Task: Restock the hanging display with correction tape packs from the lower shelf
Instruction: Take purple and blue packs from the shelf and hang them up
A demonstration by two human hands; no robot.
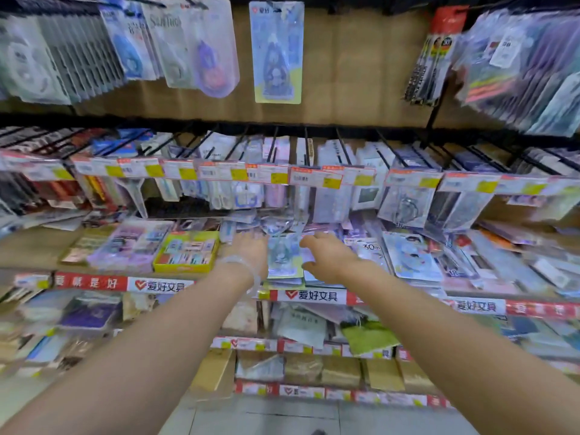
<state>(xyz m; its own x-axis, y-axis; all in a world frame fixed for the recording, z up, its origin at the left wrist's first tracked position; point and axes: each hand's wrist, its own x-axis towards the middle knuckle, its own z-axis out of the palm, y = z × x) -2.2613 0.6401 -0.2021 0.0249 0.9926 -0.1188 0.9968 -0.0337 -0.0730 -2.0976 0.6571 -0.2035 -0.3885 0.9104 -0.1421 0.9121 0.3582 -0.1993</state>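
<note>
A pile of correction tape packs [284,262] lies flat on the lower shelf [314,296], blue and pale green cards under clear blisters. My left hand [248,249] reaches onto the pile's left side, its fingers hidden among the packs. My right hand [326,259] rests on the pile's right side with fingers spread over the cards. Whether either hand grips a pack is blurred. One matching pack [276,51] hangs alone on a peg of the upper display, directly above.
Dense rows of packs hang on pegs at upper left [94,48] and upper right [518,67]. A middle row of hooks with price tags [282,175] overhangs the shelf. A yellow box [188,251] lies left of the pile. Notebook shelves [301,365] sit below.
</note>
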